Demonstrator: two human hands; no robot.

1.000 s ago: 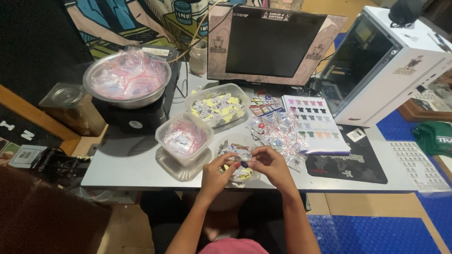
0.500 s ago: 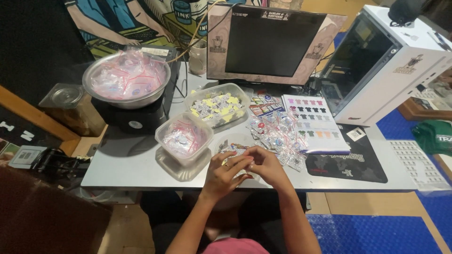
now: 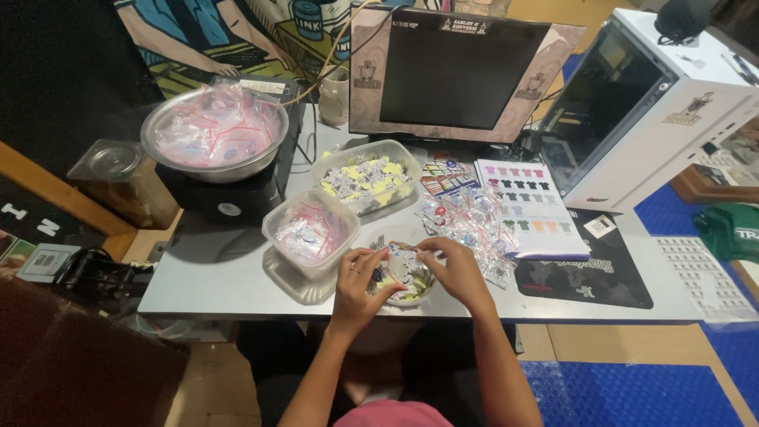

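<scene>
In the head view, a small clear packet (image 3: 402,259) with a colourful piece inside is held between both hands at the near edge of the grey table (image 3: 229,277). The left hand (image 3: 357,285) is closed on the packet's left end, thumb and fingertips pinched. The right hand (image 3: 455,269) is closed on its right end in the same pinch. The packet's long axis runs left to right, spanning the gap between the two hands, so each hand is equally near it; it lies just right of the left fingers and just left of the right ones. It is held just above a shallow clear dish (image 3: 411,289) in which more small pieces lie.

Just left of the left hand, a square tub (image 3: 310,229) of pink-striped packets is seen. Farther off, a longer tub (image 3: 365,175) with yellow and white pieces is set, and far left a metal bowl (image 3: 213,134) heaped with packets rests on a black scale. A loose pile of packets (image 3: 466,221) lies just beyond the right hand, touching a chart sheet (image 3: 526,207) showing small shirts. A monitor (image 3: 451,71) stands at the far edge, and a white case (image 3: 656,103) at the far right.
</scene>
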